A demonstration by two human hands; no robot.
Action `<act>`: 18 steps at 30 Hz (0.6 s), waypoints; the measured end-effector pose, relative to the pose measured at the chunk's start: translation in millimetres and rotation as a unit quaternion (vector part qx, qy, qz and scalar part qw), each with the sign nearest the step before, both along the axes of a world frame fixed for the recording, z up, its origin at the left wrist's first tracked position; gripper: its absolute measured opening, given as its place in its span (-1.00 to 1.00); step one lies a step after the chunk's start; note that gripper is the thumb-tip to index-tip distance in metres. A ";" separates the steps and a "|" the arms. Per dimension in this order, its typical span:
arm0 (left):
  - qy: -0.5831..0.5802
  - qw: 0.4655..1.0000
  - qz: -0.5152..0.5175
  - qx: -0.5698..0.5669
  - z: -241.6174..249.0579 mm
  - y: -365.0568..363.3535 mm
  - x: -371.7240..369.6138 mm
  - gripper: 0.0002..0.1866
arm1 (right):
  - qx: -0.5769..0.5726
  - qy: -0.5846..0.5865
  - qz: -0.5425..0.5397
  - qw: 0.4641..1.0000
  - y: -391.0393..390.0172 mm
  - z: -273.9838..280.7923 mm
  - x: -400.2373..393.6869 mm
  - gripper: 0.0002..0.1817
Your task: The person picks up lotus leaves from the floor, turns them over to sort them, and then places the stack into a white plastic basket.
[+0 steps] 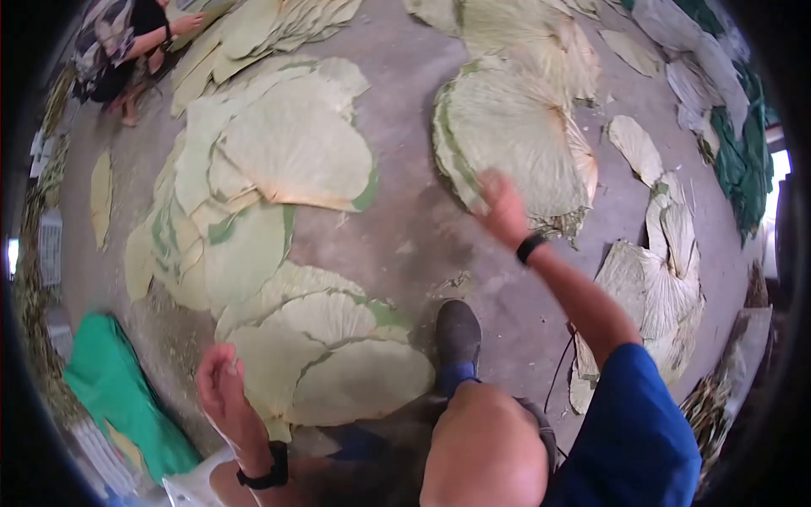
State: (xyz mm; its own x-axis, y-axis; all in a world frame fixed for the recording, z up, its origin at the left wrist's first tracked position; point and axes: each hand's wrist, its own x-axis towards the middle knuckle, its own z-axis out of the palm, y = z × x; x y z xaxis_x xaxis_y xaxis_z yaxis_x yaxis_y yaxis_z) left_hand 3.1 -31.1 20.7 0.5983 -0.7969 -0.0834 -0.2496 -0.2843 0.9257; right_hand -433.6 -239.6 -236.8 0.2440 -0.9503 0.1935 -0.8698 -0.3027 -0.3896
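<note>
Large pale-green dried lotus leaves lie in flat, overlapping stacks on the floor. My right hand [504, 209] is at the lower left edge of the right-hand leaf stack [515, 127]. Motion smears its fingers, so whether they grip a leaf cannot be made out. My left hand [224, 387] is raised beside the near leaf stack [359, 384], its fingers loosely bent and apart, with nothing visible in them. Farther off on the left, a bigger leaf stack [296, 152] fans out, several folded leaves showing brownish edges.
A crouching person [139, 42] handles leaves at the upper left. More crumpled leaves [650, 291] lie to my right. Green cloth [127, 393] is at the lower left, and green and grey sheeting [739, 160] at the right. My shoe [459, 338] rests between the stacks.
</note>
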 end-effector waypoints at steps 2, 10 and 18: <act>0.047 0.999 0.007 0.009 -3.6 0.7 -11.7 -0.70 | 0.049 0.115 -0.170 0.977 -36.8 28.6 -58.7 -0.31; 0.114 0.992 -0.048 0.024 -8.1 -10.1 -59.0 -0.67 | 0.103 0.022 0.056 0.993 57.1 -17.0 -5.8 -0.45; 0.243 0.969 -0.015 0.033 -25.9 -13.9 -69.2 -0.66 | 0.167 -0.106 -0.068 0.978 16.1 20.3 15.7 -0.68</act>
State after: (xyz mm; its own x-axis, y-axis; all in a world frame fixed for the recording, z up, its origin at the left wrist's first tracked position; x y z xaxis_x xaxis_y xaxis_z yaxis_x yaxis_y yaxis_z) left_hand -66.1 -45.0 -5.2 0.4527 -0.7961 -0.4016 0.2030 -0.3466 0.9158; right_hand -417.9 -223.5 -216.5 0.1000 -0.9899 -0.1007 -0.7818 -0.0156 -0.6233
